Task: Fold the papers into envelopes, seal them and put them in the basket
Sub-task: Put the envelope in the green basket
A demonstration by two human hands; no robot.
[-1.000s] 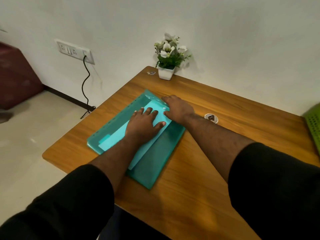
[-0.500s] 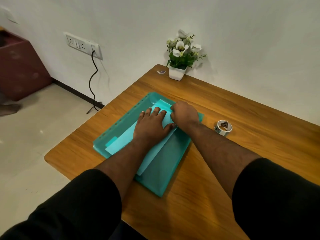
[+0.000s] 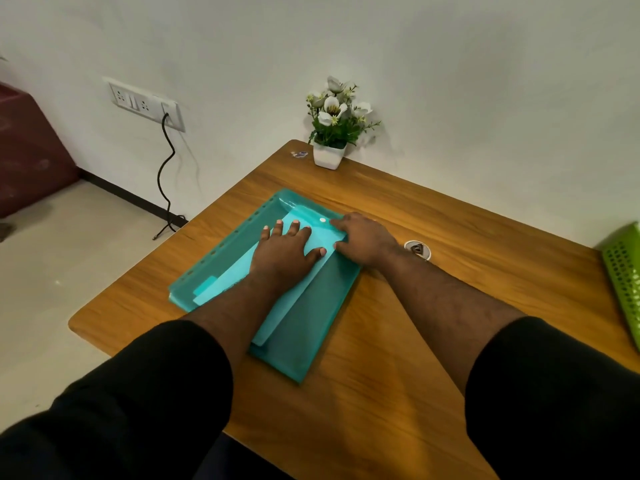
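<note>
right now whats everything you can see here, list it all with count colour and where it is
table: one, brown wood, fills the centre
folder: one, teal plastic, lying flat on the table under both hands
paper: light blue, on the folder; count cannot be told
tape roll: one, pale with a dark centre, on the table right of the folder
basket: one, green with holes, at the table's right edge, partly out of view
potted flowers: one, white blooms in a white pot, far corner by the wall
socket panel: one, white, on the wall, with a black cable hanging
left hand: flat on the paper, fingers spread
right hand: on the folder's far right edge
</note>
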